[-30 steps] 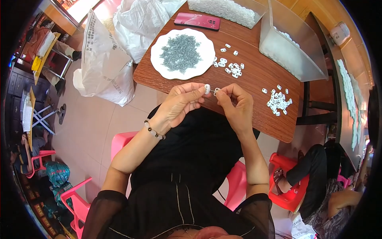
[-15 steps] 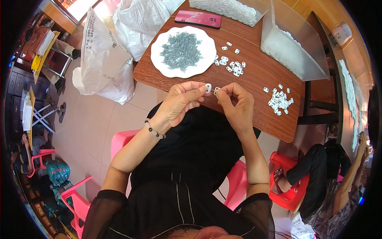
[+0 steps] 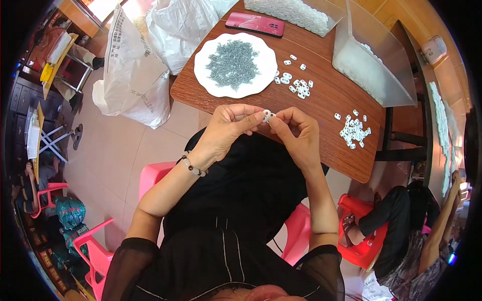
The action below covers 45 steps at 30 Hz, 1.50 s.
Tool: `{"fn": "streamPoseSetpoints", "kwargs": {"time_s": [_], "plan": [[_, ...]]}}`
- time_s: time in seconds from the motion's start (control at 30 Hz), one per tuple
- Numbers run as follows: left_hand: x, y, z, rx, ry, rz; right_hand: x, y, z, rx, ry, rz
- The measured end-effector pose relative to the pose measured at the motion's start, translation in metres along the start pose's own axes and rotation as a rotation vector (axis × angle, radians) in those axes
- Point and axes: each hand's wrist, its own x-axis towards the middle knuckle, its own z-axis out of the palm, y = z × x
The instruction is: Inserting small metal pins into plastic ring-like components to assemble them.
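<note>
In front of my lap, at the table's near edge, my left hand (image 3: 227, 128) pinches a small white two-hole plastic link (image 3: 266, 115) between thumb and fingertips. My right hand (image 3: 301, 134) has its thumb and index finger closed against the link's right side; the fingertips mostly hide the small part there. A white scalloped plate (image 3: 200, 65) holds a heap of small grey metal pins (image 3: 232, 65), beyond my left hand. Loose white links (image 3: 301, 89) lie to the right of the plate. A larger pile of white links (image 3: 354, 131) is right of my right hand.
A pink phone (image 3: 254, 24) lies behind the plate on the brown table (image 3: 321, 108). Translucent bins (image 3: 364, 75) of white pieces stand at the back right. White sacks (image 3: 135, 85) are at left. At right, another person sits by a red stool (image 3: 369, 246).
My right hand has brought its small part leftward against the link in my left hand; a gap showed between them before. The view has shifted slightly.
</note>
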Motion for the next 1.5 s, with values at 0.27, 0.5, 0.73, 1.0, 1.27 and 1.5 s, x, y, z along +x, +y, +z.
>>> {"fn": "streamPoseSetpoints", "kwargs": {"time_s": [0.27,0.5,0.73,1.0,1.27,1.5], "plan": [[-0.002,0.014,-0.006,0.004,-0.07,-0.013,0.002,-0.003,0.001,0.124,-0.092,-0.052],[-0.003,0.016,-0.01,-0.081,-0.14,-0.102,0.003,-0.001,0.001,0.196,-0.236,-0.031],[-0.003,0.015,-0.011,-0.152,-0.171,-0.169,0.004,0.001,0.0,0.173,-0.238,-0.029],[-0.003,0.016,-0.01,-0.039,-0.144,-0.099,0.002,0.002,0.005,0.176,-0.226,-0.045],[-0.015,0.028,0.0,0.111,-0.104,0.057,-0.005,0.002,0.012,0.122,-0.2,-0.153],[-0.019,0.034,0.009,0.105,-0.111,0.145,-0.009,-0.014,0.022,0.12,-0.145,-0.203]]}}
